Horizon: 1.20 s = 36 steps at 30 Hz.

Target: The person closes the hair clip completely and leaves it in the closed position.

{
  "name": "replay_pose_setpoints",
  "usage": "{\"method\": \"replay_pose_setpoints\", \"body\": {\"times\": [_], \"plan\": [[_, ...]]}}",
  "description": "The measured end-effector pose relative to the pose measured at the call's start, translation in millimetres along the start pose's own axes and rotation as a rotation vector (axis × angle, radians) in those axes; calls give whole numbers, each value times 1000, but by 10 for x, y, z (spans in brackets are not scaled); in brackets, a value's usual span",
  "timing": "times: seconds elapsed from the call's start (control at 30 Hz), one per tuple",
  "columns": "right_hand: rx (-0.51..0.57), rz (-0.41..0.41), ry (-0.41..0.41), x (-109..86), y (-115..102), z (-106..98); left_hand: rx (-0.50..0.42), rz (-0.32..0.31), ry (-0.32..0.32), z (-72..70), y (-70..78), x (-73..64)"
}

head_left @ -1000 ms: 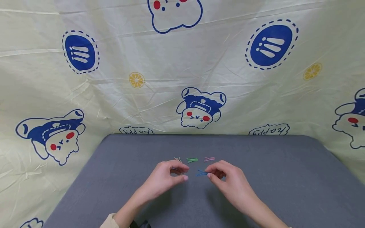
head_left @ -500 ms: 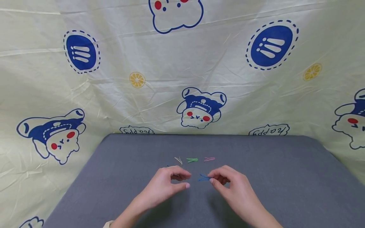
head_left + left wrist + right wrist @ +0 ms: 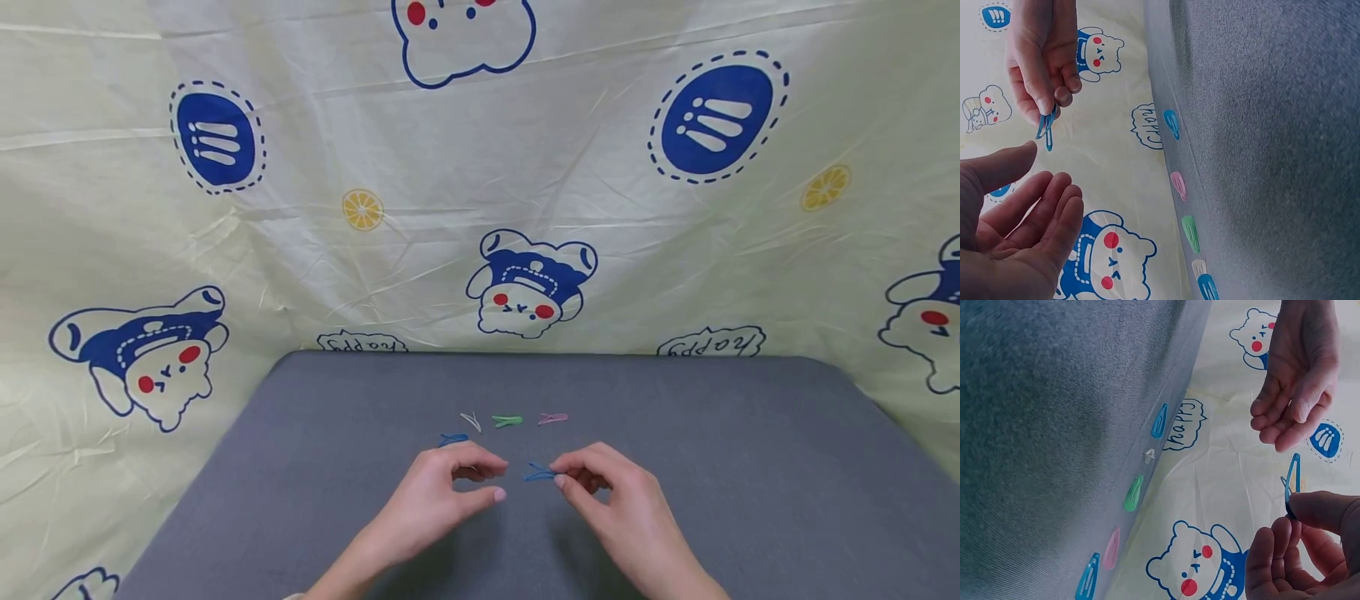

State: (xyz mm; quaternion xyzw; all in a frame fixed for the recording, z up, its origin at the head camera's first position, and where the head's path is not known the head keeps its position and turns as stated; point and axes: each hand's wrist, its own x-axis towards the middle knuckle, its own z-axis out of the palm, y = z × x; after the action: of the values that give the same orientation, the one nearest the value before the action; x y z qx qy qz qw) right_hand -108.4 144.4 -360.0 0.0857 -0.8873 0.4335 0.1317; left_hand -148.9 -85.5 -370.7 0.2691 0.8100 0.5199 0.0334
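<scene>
My right hand pinches a blue snap hair clip by one end, between thumb and fingertips. Its two prongs are spread apart and point toward my left hand. That left hand holds nothing; thumb and fingers stand apart, a short gap from the clip. In the left wrist view the held hair clip hangs from the right fingertips above the left palm. Behind the hands lie a white hair clip, a green one and a pink one.
Another blue hair clip lies just beyond my left hand on the grey table. One more blue hair clip shows past the pink one in the left wrist view; the head view hides it. A printed cloth hangs behind the table.
Both hands have come slightly nearer my body and a little to the right, the blue hair clip still pinched in the right. The blue clip beyond my left hand has come into sight.
</scene>
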Motion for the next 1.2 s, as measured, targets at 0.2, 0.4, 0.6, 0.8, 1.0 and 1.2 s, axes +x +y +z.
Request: {"method": "replay_pose_setpoints", "body": {"times": [0.2, 0.4, 0.6, 0.8, 1.0, 1.2], "plan": [[37, 7, -4, -8, 37, 10, -1, -7, 23, 25, 25, -2], [65, -68, 23, 0, 79, 45, -7, 9, 35, 29, 37, 5], [97, -154, 40, -13, 116, 105, -12, 66, 43, 61, 17, 2], [122, -201, 49, -33, 118, 138, 18, 83, 46, 82, 3, -4], [113, -174, 43, -45, 89, 155, 42, 92, 44, 88, -8, -11], [96, -156, 32, -54, 70, 164, 55, 126, 44, 107, -5, -16]]}}
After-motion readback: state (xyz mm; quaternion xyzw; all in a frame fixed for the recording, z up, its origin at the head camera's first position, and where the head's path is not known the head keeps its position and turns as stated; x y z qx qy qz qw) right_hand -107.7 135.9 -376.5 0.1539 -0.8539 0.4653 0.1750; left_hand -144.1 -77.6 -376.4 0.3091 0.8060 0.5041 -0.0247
